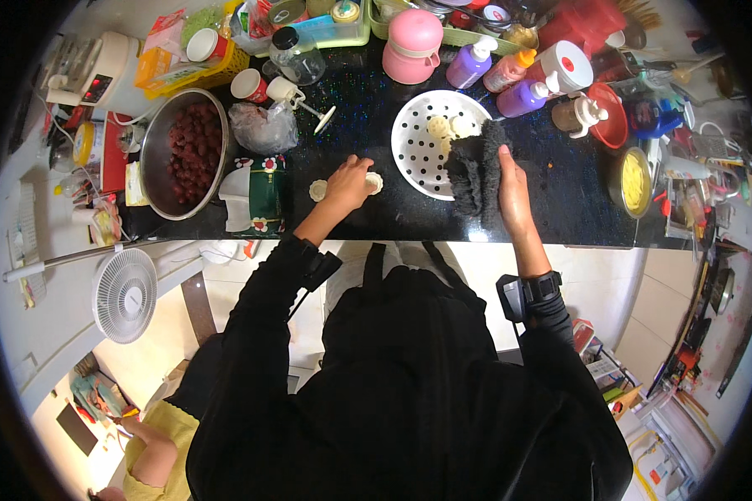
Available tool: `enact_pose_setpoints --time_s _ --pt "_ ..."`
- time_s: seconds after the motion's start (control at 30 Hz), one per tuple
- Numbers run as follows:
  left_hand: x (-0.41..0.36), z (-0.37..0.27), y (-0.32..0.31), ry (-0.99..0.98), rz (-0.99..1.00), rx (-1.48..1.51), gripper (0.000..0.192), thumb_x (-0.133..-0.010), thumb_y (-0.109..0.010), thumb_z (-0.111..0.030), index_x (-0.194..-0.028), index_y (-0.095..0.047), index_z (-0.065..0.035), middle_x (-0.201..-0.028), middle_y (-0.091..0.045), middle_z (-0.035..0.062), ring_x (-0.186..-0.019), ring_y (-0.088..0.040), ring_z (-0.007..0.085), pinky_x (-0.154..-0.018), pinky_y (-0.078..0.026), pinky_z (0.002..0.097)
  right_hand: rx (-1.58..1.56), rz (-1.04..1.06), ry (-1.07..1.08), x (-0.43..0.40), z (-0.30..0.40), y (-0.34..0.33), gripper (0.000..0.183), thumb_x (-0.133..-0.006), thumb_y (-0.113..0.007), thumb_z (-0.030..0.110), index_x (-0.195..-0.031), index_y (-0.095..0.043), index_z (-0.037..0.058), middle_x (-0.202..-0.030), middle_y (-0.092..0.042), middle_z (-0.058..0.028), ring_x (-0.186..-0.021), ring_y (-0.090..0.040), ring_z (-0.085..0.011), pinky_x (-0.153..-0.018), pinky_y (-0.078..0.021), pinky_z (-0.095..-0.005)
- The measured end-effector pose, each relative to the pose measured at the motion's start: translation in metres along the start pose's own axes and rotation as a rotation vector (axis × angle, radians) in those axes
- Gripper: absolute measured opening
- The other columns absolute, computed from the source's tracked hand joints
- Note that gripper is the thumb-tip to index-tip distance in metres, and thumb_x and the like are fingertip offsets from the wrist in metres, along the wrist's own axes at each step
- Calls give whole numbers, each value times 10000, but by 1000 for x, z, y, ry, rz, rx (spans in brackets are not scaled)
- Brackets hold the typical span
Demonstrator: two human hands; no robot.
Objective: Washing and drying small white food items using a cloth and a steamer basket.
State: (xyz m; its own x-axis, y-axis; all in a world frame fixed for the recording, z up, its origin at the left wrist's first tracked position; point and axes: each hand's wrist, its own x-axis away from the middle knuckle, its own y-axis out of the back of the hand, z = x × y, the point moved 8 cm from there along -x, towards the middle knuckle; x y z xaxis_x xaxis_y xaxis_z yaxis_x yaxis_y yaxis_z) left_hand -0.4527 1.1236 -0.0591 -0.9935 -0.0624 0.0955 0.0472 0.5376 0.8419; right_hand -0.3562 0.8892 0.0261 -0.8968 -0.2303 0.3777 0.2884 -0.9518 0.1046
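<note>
My right hand (515, 188) grips a fluffy black cloth (482, 169), which hangs over the right edge of a white perforated round tray (413, 169). Pale molded pieces (439, 127) lie on that tray, partly beside the cloth. My left hand (349, 183) is over the black counter, its fingers at a small pale scalloped piece (374, 183); whether they grip it cannot be told. Another pale scalloped piece (318, 190) lies just left of the hand. Farther back, a white plunger-type press mold (310, 106) rests on the counter.
Left of my hands are a steel bowl of dark red fruit (194, 153), a green tissue pack (266, 194) and a plastic bag (263, 128). Pump bottles (470, 62) and a pink container (412, 47) stand behind. A bowl of yellow food (633, 181) is at right. Another person (160, 451) is at lower left.
</note>
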Motion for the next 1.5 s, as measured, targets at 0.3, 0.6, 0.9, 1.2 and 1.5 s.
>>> enact_pose_setpoints --time_s 0.3,0.6,0.9,1.2,1.5 --pt "2 39 13 379 147 763 221 -734 -602 -160 -819 -469 -5 -701 -594 116 -597 -594 173 -496 -466 267 71 58 -2 19 -8 -45 488 -868 -353 410 -993 -512 -34 -925 -535 -58 -844 -465 -114 -780 -355 -227" --pt "-1 -61 62 127 236 1307 210 -829 -448 -37 -1024 -474 35 -912 -542 71 -759 -547 128 -679 -503 287 -156 196 266 25 16 -131 373 -821 -522 195 -1114 -420 -10 -1023 -517 -75 -930 -470 -130 -827 -359 -241" --pt "-2 -69 47 172 387 1378 245 -829 -482 -89 -1044 -469 28 -897 -547 111 -774 -564 163 -695 -495 294 288 -157 284 22 19 -105 438 -830 -457 375 -918 -493 -53 -742 -568 -233 -700 -579 -319 -624 -429 -360" --pt "-12 -84 25 21 536 964 162 -825 -430 -47 -927 -494 61 -787 -587 139 -690 -596 186 -631 -494 276 885 299 441 30 28 -76 360 -804 -480 364 -883 -480 14 -606 -524 -225 -620 -530 -389 -559 -408 -445" --pt "-73 -96 -31 -97 405 344 209 -782 -441 -43 -980 -412 17 -689 -557 126 -595 -587 199 -561 -460 319 548 -257 222 30 19 86 341 -799 -535 299 -972 -517 6 -835 -592 -190 -777 -596 -279 -655 -444 -319"
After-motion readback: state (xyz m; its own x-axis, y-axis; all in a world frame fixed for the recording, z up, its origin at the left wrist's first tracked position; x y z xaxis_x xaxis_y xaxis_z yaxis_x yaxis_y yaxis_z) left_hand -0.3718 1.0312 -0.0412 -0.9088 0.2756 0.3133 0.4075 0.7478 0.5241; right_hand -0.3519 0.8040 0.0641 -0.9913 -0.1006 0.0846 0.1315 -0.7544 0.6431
